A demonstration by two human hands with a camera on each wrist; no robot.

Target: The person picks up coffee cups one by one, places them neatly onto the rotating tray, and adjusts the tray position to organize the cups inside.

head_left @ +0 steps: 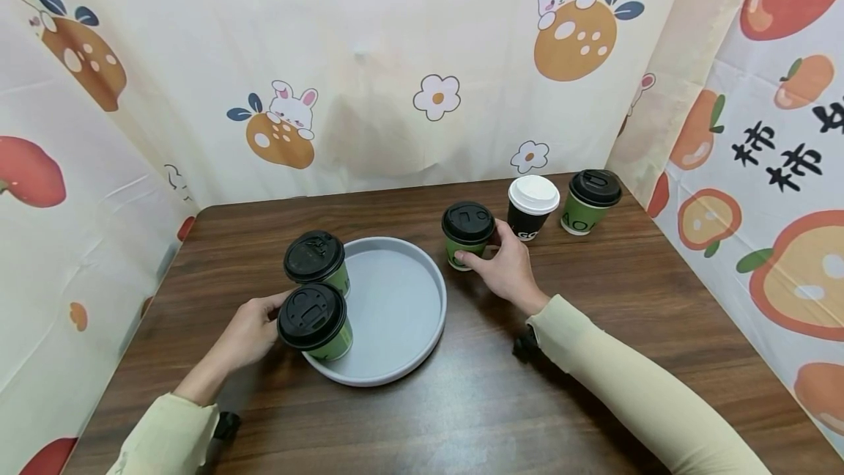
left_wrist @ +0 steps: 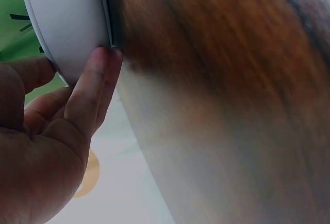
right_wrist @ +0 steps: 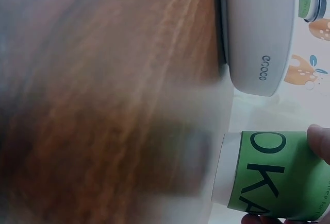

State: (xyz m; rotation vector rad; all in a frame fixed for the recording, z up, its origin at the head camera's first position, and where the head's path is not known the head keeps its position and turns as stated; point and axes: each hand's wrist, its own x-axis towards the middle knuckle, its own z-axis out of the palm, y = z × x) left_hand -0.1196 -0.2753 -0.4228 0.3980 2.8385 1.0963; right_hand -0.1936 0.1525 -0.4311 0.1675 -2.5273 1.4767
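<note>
A round grey tray (head_left: 395,314) lies on the wooden table. Two green paper cups with black lids, a rear one (head_left: 315,259) and a front one (head_left: 316,321), stand upright at its left side. My left hand (head_left: 247,332) holds the tray's left edge, with the thumb at the rim and the fingers (left_wrist: 85,95) along its outer wall and underside. Right of the tray, my right hand (head_left: 504,270) grips another green cup (right_wrist: 281,175) with a black lid, upright between thumb and fingers. Whether that cup's base touches the table I cannot tell.
Toward the back right stand a black cup with a white lid (head_left: 532,204) and a green cup with a black lid (head_left: 590,200). Behind the table (head_left: 475,402) hangs a patterned cloth (head_left: 382,35), and similar cloths flank both sides.
</note>
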